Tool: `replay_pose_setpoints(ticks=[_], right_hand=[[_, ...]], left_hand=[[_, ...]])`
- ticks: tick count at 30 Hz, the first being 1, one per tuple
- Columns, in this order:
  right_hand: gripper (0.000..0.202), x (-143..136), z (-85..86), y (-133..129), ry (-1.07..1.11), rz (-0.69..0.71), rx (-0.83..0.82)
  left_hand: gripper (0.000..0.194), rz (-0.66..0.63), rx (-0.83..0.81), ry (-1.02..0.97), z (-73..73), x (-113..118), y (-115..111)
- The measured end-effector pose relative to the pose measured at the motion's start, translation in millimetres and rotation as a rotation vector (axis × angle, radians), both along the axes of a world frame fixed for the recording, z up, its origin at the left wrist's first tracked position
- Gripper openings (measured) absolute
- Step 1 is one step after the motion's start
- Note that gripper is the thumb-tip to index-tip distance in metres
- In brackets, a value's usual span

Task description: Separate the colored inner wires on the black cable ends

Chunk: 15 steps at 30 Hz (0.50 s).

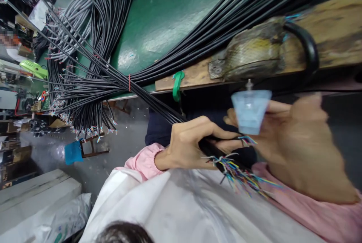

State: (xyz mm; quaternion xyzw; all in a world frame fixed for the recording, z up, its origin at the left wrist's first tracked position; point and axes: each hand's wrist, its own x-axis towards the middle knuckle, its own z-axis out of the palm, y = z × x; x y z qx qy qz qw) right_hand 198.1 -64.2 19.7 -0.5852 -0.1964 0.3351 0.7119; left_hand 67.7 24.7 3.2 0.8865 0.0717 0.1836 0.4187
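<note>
My left hand is closed around a bundle of black cables above my lap. Colored wires fan out from the cable ends below its fingers, and a smaller tuft of wires shows near its fingertips. To the right is my right hand, blurred, with fingers behind a translucent light-blue cup-shaped piece with a metal tip. Whether those fingers grip the blue piece cannot be made out. The piece overlaps the area just below a taped, rounded object on the wooden board.
Black and grey cable bundles lie on the green table. A wooden board runs along its edge, with a green clip. A blue stool stands on the floor at the left, near white boxes.
</note>
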Motion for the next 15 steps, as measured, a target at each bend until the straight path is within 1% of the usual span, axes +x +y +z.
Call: replay_pose_setpoints(ticks=[2,4,6,8,10,12,13,15], right_hand=[[0.069,-4.6,0.8,-12.1,0.049,0.003,0.010],[0.058,-11.1,1.9,-25.7,0.056,0.013,0.018],[0.044,-16.9,1.9,-37.5,-0.034,0.008,0.035],[0.034,-19.9,-0.1,-44.9,-0.186,0.051,0.099],[0.030,-21.1,-3.1,-47.2,-0.290,0.199,0.221],[0.022,-23.7,-6.0,-45.4,-0.329,0.361,0.323],[0.019,-26.5,-7.2,-43.4,-0.349,0.405,0.337],[0.018,-35.7,-9.6,-37.5,-0.396,0.426,0.301]], left_hand=[[0.031,-0.050,0.020,-0.008,-2.1,-3.6,1.7],[0.026,-0.108,0.056,-0.016,-1.7,-8.0,5.4],[0.025,-0.155,0.110,-0.041,1.8,-11.9,12.0],[0.027,-0.219,0.152,-0.064,9.1,-13.7,22.0],[0.026,-0.369,0.140,0.000,20.0,-12.9,34.5],[0.022,-0.578,0.052,0.172,33.1,-10.4,47.6],[0.020,-0.659,0.007,0.250,39.8,-9.2,53.4],[0.017,-0.737,-0.049,0.313,51.2,-8.2,61.8]])
